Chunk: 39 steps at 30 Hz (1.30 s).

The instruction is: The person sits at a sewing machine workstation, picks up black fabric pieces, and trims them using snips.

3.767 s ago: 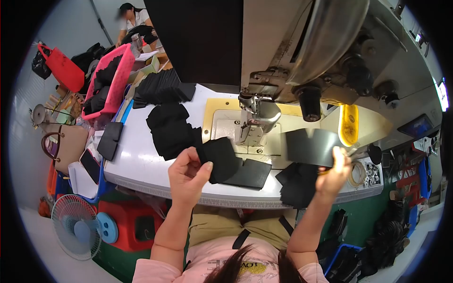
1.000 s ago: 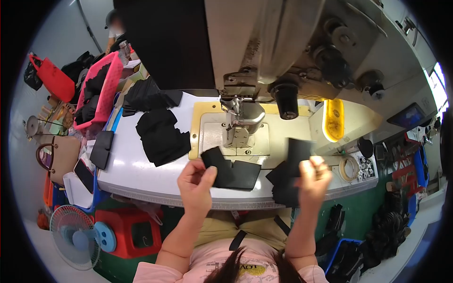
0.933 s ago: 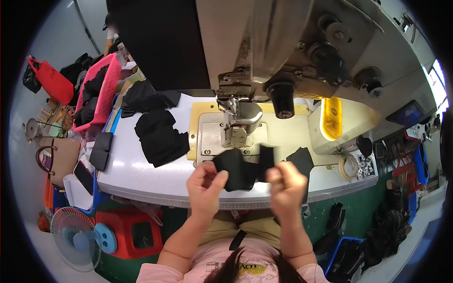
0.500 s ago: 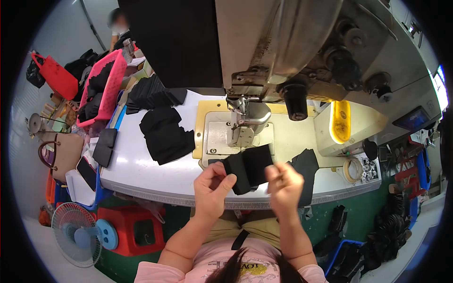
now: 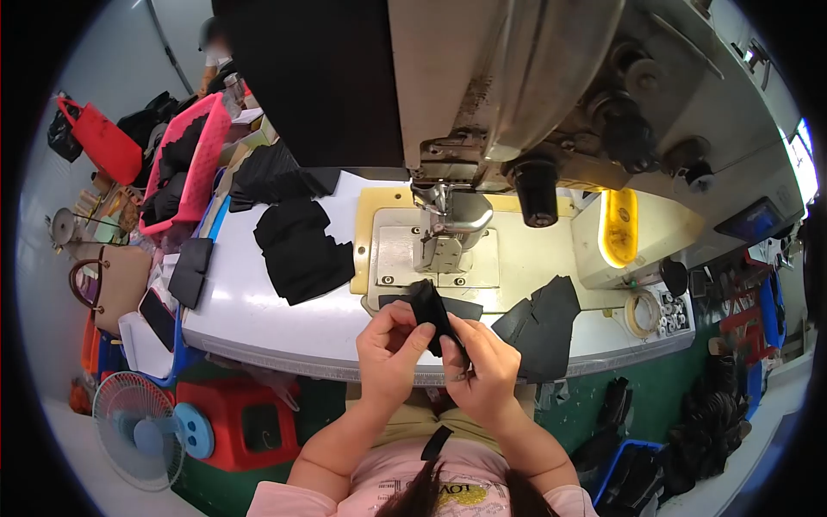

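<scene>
Between both hands is a folded black fabric piece (image 5: 428, 303), in front of the sewing machine's foot (image 5: 444, 246). My left hand (image 5: 392, 349) pinches its left side between thumb and fingers. On its lower right side, my right hand (image 5: 482, 358) is closed with the fingertips against the fabric. Behind the hands a flat black piece (image 5: 463, 308) lies partly hidden on the table. To the right, more dark cut pieces (image 5: 547, 332) overlap near the table's front edge. A stack of black fabric (image 5: 301, 250) rests left of the machine bed.
Rows of black pieces (image 5: 271, 175) lie at the back left beside a pink basket (image 5: 185, 172). A yellow tray (image 5: 618, 228) and a tape roll (image 5: 642, 312) are at the right. A fan (image 5: 138, 431) and red stool (image 5: 237, 422) stand lower left. A person sits at the back left.
My right hand has moved left, closer to my left hand, from the dark pieces at the right. The black fabric, spread out half a second ago, is now folded narrow between both hands.
</scene>
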Tool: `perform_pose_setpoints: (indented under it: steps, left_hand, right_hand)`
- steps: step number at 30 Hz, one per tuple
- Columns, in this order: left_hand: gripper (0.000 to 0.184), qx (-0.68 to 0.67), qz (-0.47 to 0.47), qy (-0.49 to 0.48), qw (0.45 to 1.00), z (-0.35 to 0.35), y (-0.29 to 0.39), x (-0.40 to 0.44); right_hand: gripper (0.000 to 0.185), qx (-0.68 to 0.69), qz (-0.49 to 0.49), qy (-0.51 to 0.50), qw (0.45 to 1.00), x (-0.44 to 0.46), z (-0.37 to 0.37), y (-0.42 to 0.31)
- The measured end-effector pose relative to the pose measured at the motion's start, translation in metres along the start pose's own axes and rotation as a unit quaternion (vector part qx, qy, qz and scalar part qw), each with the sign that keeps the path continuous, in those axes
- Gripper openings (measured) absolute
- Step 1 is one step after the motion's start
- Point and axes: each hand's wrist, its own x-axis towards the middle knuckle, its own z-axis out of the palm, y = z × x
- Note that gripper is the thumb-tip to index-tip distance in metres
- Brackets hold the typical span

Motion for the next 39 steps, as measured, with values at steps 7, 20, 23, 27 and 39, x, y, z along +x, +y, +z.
perform_pose_setpoints:
  steps: [7, 20, 23, 27, 39]
  left_hand:
    - [0.012, -0.058, -0.019, -0.013, 0.998, -0.007, -0.001, 0.0]
    - [0.014, -0.036, 0.008, -0.034, 0.999, -0.005, -0.006, 0.001]
    - [0.013, -0.042, -0.006, 0.003, 0.999, -0.009, 0.003, 0.005]
    - [0.012, -0.048, 0.015, 0.049, 0.998, -0.034, 0.012, 0.017]
    - [0.016, -0.008, 0.0, -0.014, 1.0, 0.004, -0.01, 0.0]
  right_hand:
    - [0.028, 0.045, 0.024, -0.025, 0.998, 0.001, 0.0, -0.002]
    - [0.02, 0.078, 0.045, 0.055, 0.994, 0.0, 0.006, -0.001]
    - [0.011, 0.169, 0.279, 0.027, 0.945, -0.001, -0.009, 0.031]
    - [0.01, 0.283, 0.341, 0.276, 0.853, 0.022, -0.071, 0.071]
    - [0.023, 0.043, 0.022, -0.008, 0.999, 0.0, -0.004, 0.007]
